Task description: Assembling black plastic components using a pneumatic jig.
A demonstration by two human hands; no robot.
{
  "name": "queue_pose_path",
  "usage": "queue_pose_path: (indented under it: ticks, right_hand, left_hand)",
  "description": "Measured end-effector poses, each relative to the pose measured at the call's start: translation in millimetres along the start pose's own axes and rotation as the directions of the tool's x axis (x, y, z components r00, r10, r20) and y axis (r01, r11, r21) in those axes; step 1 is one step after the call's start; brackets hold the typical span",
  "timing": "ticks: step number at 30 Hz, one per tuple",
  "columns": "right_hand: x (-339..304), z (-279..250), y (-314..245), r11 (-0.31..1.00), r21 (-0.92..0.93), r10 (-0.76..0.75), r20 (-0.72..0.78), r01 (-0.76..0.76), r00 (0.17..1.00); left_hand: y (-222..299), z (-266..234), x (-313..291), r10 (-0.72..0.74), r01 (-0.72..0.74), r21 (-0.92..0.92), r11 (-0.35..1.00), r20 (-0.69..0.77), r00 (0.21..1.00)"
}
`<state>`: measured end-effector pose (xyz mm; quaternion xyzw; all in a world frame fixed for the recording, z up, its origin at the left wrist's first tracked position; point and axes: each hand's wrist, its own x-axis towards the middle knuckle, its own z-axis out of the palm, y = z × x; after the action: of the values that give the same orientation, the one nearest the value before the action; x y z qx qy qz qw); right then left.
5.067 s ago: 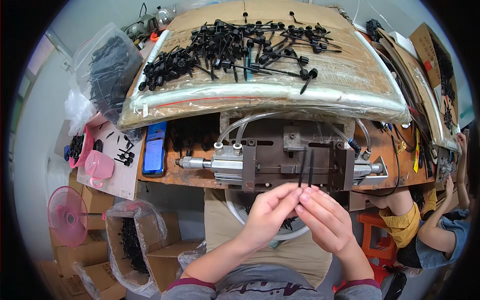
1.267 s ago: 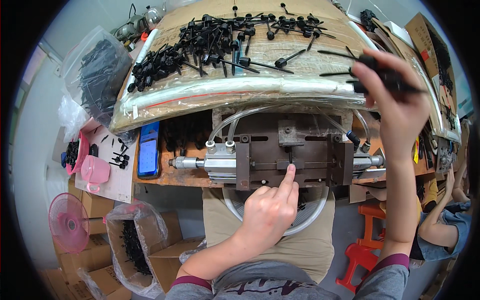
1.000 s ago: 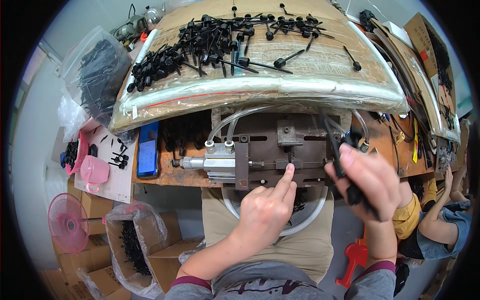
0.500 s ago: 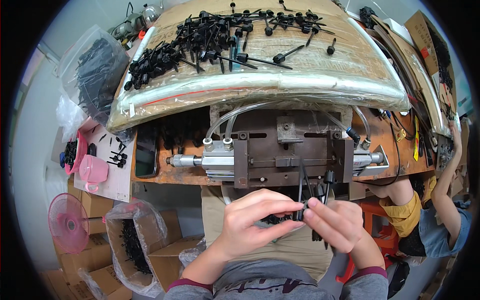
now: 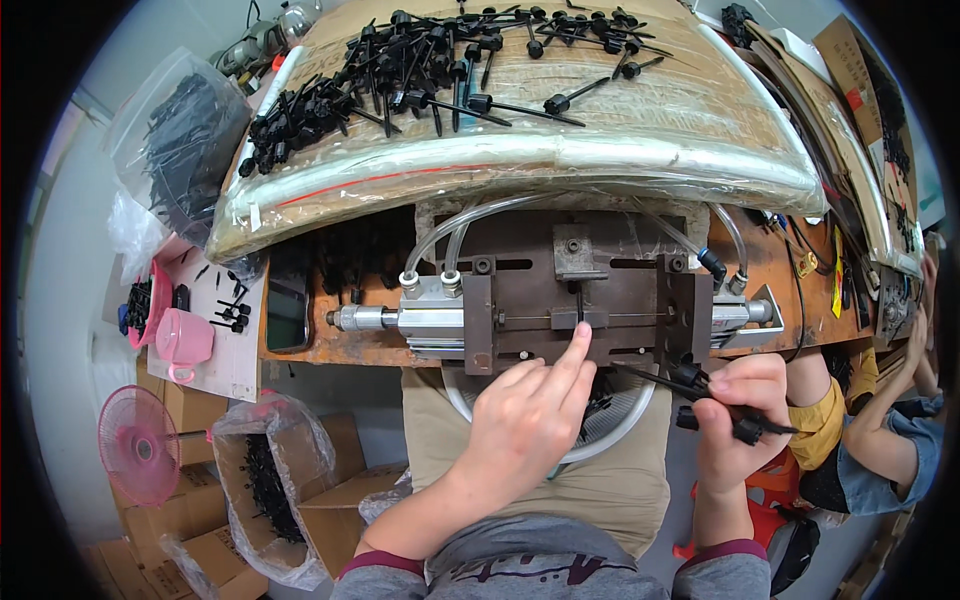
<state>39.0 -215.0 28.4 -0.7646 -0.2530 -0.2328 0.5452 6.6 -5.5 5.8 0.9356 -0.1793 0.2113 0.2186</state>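
Observation:
My left hand (image 5: 528, 425) reaches over a dark metal fixture (image 5: 520, 272). Its index finger is stretched out, its tip at a small grey block (image 5: 573, 318) in the middle, and I see nothing held in this hand. A thin black piece (image 5: 579, 298) lies at that block, just beyond the fingertip. Off to the right of the fixture, my right hand (image 5: 742, 405) is closed around several black rod-like parts with knobbed heads (image 5: 690, 376), their thin ends sticking out to both sides. Below the left fingers, a white-rimmed round container (image 5: 628, 435) with black parts sits on my lap.
Silver air cylinders (image 5: 434, 318) flank the fixture, fed by clear hoses (image 5: 440, 232). Behind rises a plastic-wrapped cardboard surface (image 5: 640, 140) heaped with black parts (image 5: 400, 70). A phone (image 5: 289, 312), pink cup (image 5: 186, 336) and pink fan (image 5: 140, 445) are left. Another person (image 5: 885, 440) sits at right.
My hands have parted. The left moved up to the fixture's block, where a black piece now lies; the right shifted rightward with its bunch of black parts.

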Motion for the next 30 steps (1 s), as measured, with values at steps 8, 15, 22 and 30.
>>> queue_pose_path:
  ticks: [8,15,22,30]
  right_hand:
    - [-6.9,-3.3,1.9,0.998,-0.03,0.043,-0.112,-0.047,0.993]
    - [-11.5,-3.3,-14.1,0.817,-0.35,-0.418,0.186,0.458,0.889]
    - [-17.9,13.9,-5.5,0.769,-0.148,-0.558,0.321,0.622,0.766]
    - [-14.3,13.5,-3.0,0.854,-0.068,-0.454,0.389,0.516,0.802]
  left_hand:
    - [1.6,-0.8,0.6,-0.048,0.048,-0.016,0.999,0.016,0.999]
    - [1.3,-3.9,0.7,-0.101,0.096,-0.212,0.972,-0.012,0.995]
    - [17.8,-26.8,0.3,-0.184,0.142,-0.841,0.523,0.051,0.982]
    - [11.6,-20.5,-7.3,-0.222,0.144,-0.757,0.637,-0.002,0.975]
